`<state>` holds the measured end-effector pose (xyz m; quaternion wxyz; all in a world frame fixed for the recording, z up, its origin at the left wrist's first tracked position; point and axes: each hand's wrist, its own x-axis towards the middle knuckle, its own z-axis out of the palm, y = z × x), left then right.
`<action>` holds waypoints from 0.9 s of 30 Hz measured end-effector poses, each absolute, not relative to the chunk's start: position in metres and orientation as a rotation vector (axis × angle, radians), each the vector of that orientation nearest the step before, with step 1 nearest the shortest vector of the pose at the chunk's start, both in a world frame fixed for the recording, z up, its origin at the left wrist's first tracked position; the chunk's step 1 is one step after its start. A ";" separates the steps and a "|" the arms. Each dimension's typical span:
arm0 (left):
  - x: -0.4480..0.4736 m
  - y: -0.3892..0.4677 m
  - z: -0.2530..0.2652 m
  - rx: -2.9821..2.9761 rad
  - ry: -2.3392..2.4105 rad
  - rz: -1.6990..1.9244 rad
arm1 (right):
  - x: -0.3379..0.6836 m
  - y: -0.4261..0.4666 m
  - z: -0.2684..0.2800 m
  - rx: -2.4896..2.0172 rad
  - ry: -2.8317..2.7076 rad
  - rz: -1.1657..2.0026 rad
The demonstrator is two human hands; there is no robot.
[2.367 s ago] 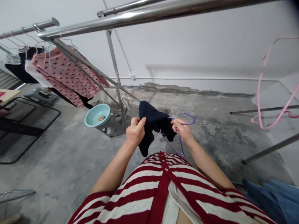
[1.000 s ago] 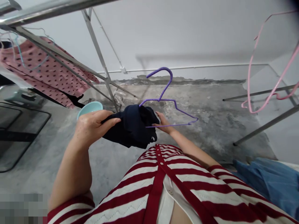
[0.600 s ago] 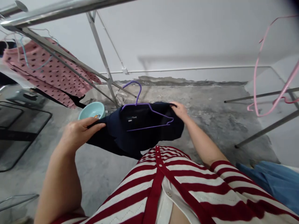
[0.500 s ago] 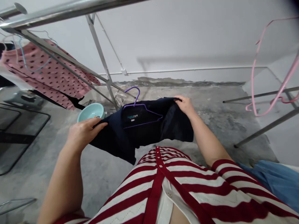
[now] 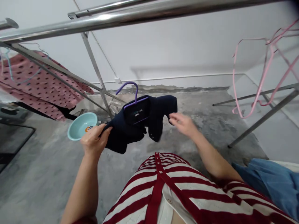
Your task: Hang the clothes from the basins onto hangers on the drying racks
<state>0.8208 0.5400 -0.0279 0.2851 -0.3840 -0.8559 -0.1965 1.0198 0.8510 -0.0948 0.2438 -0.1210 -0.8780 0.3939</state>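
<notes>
A dark navy shirt (image 5: 156, 115) hangs in front of me on a purple hanger (image 5: 136, 99), whose hook sticks up from the collar. A printed label shows inside the neck. My left hand (image 5: 95, 140) is closed on the shirt's left shoulder, thumb on top. At the other side my right hand (image 5: 183, 124) is slightly blurred, its fingers stretched toward the sleeve edge. Whether they touch the cloth I cannot tell.
Metal rack bars (image 5: 112, 20) cross above the shirt. A pink dotted garment (image 5: 46, 87) hangs at left, pink hangers (image 5: 261, 84) at right. A light-blue basin (image 5: 81, 124) sits on the concrete floor. Blue fabric (image 5: 271, 180) lies at lower right.
My right hand has let go of the shirt's right shoulder and moved lower. That side now droops and folds inward. The left hand keeps its hold, a little further right.
</notes>
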 end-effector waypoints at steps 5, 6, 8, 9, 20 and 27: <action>0.825 0.547 -0.011 -1.260 -2.327 -0.604 | 1.016 0.893 -0.042 -0.192 -2.376 0.869; 0.824 0.548 -0.009 -1.289 -2.334 -0.603 | 1.013 0.895 -0.039 -0.116 -2.477 0.912; 0.822 0.550 -0.005 -1.354 -2.355 -0.616 | 1.010 0.893 -0.042 -0.001 -2.638 1.055; 0.821 0.550 -0.003 -1.389 -2.373 -0.623 | 1.009 0.891 -0.046 0.020 -2.674 1.135; 0.833 0.565 -0.007 -1.419 -2.390 -0.371 | 1.012 0.864 -0.083 -0.259 -2.529 1.225; 0.839 0.564 -0.004 -1.440 -2.279 -0.473 | 1.014 0.846 -0.084 -0.189 -2.464 1.124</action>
